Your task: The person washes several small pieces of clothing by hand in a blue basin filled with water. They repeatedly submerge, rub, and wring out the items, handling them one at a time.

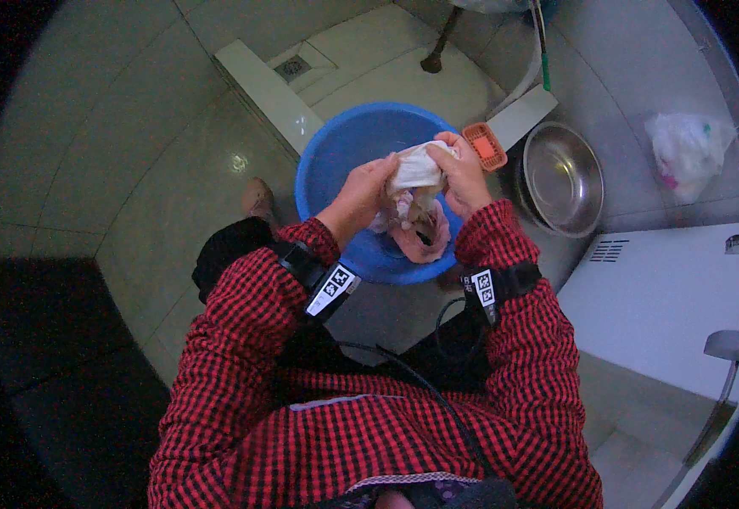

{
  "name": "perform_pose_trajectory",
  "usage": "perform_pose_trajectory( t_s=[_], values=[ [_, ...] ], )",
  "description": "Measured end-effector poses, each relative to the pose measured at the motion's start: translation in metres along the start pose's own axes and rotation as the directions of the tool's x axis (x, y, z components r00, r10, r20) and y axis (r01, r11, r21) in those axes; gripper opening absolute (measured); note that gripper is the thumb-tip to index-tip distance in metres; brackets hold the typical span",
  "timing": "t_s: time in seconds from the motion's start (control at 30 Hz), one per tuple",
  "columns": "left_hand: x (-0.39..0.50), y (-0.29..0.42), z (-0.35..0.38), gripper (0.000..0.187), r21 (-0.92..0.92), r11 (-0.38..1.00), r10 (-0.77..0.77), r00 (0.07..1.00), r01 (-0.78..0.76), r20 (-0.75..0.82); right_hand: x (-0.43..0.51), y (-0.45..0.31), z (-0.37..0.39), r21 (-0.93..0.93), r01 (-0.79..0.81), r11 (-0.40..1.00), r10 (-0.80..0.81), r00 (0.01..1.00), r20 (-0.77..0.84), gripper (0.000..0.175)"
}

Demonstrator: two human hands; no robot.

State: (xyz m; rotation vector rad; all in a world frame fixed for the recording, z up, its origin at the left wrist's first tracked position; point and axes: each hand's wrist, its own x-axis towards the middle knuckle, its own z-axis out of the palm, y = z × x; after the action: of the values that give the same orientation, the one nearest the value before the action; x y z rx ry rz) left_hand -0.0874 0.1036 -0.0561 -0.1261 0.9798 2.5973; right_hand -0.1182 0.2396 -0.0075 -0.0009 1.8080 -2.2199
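Note:
A blue plastic basin (344,140) stands on the floor before me. Over it, my left hand (364,191) grips the left end of a white cloth (418,167), and my right hand (462,172) holds its right end, thumb on top. Pink fabric (421,245) with a loop-shaped edge hangs or lies below the white cloth, within the basin; whether the two are one piece I cannot tell. Just right of my right hand is a small orange plastic basket (485,147) with a paler orange block in it, close to the basin's rim.
Metal basins (563,178) stand to the right, near a white plastic bag (689,156) by the wall. A low pale ledge (268,95) runs behind the blue basin, with a floor drain (292,68) beyond. A white panel (659,299) is at the right. Black cables hang by my lap.

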Motion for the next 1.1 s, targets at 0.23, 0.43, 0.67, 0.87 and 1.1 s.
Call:
perform_pose_trajectory(
  t_s=[0.23, 0.43, 0.67, 0.87, 1.1],
  values=[
    [0.005, -0.024, -0.003, 0.026, -0.287, 0.958, 0.052, 0.994, -0.021, 0.100, 0.002, 0.018, 0.027, -0.731, 0.382, 0.566, -0.359, 0.912, 0.199, 0.012],
    [0.005, -0.026, 0.006, 0.035, -0.082, 0.939, -0.341, 0.875, 0.334, -0.344, -0.006, 0.014, 0.037, -0.921, 0.370, 0.118, -0.375, 0.876, 0.304, 0.023],
    [0.009, -0.024, -0.011, 0.031, 0.080, 0.973, -0.201, 0.969, 0.214, -0.146, -0.012, 0.020, 0.046, -0.928, 0.251, 0.275, -0.410, 0.904, 0.123, 0.024],
    [0.004, -0.021, -0.005, 0.031, -0.084, 0.992, 0.074, 0.980, -0.091, -0.184, -0.008, 0.029, 0.041, -0.908, 0.419, 0.023, -0.239, 0.884, 0.402, 0.021],
    [0.006, -0.022, 0.006, 0.032, -0.241, 0.947, -0.287, 0.901, 0.214, -0.324, -0.017, 0.010, 0.045, -0.936, 0.304, 0.179, -0.311, 0.920, 0.240, 0.030]
  ],
)
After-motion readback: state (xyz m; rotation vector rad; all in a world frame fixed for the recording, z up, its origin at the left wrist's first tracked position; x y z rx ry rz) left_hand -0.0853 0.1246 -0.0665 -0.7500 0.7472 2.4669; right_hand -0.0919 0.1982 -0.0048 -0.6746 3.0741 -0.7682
